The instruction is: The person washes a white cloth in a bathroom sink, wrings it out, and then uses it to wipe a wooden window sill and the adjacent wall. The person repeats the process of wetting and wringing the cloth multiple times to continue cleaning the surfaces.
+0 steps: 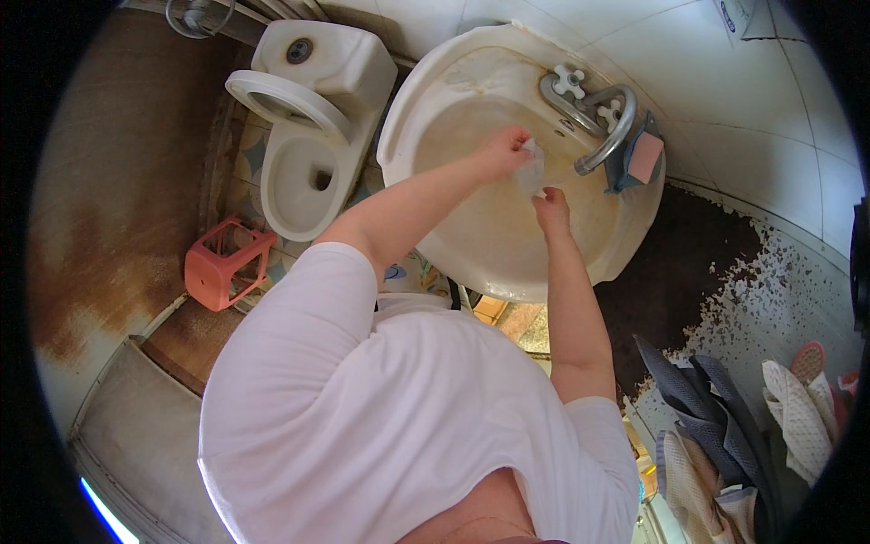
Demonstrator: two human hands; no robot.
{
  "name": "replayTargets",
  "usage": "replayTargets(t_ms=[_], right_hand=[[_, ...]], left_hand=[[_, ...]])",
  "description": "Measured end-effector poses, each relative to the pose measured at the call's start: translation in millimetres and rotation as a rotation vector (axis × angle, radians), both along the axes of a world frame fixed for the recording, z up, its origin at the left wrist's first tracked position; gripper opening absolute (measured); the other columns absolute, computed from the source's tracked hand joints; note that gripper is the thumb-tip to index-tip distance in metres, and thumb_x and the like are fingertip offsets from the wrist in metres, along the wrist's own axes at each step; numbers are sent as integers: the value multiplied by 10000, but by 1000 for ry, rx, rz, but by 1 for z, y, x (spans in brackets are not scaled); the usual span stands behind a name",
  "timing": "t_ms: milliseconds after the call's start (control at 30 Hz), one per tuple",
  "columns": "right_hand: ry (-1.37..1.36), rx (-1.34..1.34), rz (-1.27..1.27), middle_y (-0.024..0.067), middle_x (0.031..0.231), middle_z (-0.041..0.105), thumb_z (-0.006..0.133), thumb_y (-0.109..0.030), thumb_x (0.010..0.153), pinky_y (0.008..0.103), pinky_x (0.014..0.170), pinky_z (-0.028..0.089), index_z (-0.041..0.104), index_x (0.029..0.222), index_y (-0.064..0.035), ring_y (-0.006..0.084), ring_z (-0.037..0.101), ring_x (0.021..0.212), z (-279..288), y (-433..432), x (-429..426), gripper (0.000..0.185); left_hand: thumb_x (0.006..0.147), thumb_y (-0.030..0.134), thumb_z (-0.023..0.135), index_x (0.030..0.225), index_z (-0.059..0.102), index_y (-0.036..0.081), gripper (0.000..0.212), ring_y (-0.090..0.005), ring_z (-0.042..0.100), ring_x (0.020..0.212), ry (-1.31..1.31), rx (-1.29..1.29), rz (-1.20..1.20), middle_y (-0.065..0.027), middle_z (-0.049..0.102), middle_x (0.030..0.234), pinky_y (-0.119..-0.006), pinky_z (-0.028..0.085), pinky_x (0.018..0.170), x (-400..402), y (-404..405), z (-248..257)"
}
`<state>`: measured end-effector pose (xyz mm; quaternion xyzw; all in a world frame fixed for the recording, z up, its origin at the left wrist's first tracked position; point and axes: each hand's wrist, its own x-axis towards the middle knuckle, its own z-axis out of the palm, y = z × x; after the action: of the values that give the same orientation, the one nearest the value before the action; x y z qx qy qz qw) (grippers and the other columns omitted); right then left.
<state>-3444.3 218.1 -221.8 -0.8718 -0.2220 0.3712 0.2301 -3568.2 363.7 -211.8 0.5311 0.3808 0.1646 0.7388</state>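
Observation:
Both my hands are over a stained white washbasin (469, 265). Between them stretches a small, thin, whitish translucent piece (531, 170); its material cannot be told. The fingers of my left hand (506, 151) pinch its upper end, and my right hand (553, 207) has its lower end between thumb and fingertips. To the right of them, the curved chrome spout of a two-handle faucet (615, 139) reaches over the basin. No running water can be made out. A pink bar or sponge (645, 158) lies in a blue holder (617, 171) on the basin's right rim.
At the upper left stands a white toilet (299, 183) with its seat raised. A coral plastic stool (211, 275) is beside it, near a rust-stained wall. Grey and beige towels (727, 415) hang at the lower right, by a surface with peeling paint (761, 299).

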Motion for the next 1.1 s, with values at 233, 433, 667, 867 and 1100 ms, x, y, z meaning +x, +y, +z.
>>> replayTargets(t_ms=[233,433,667,867,1100], right_hand=[[1472,481,-588,34,1075,575,450,-316,888,407,853,452,537,1044,-118,218,549,998,28,25,-12,267],[1471,527,-829,39,1104,570,388,-316,940,415,913,423,539,1098,-111,224,534,1040,22,25,-38,299],[1639,878,-368,68,1198,540,387,-296,943,409,969,390,524,1157,-83,234,506,1108,32,25,-32,332],[1311,573,-859,50,1201,540,355,-340,957,412,974,380,500,1210,-116,230,489,1131,87,37,-58,367],[1173,549,-638,27,1233,507,367,-325,952,426,953,389,434,1284,-161,226,485,1113,59,25,-40,377]], left_hand=[[775,162,622,990,554,34,260,-314,584,823,37,595,-92,-143,595,873,-397,465,758,17,-63,17],[836,337,519,899,557,58,289,-383,564,806,433,477,-103,-188,588,844,-441,448,707,6,-48,49],[867,315,472,915,546,72,259,-398,554,827,465,478,-115,-187,593,866,-480,436,712,16,-75,63],[867,332,453,1013,512,50,323,-411,493,1013,420,381,161,-214,542,1067,-517,379,838,14,-55,38],[891,342,398,1096,522,62,369,-390,483,1051,352,448,122,-217,521,1115,-461,388,869,44,-116,24]])
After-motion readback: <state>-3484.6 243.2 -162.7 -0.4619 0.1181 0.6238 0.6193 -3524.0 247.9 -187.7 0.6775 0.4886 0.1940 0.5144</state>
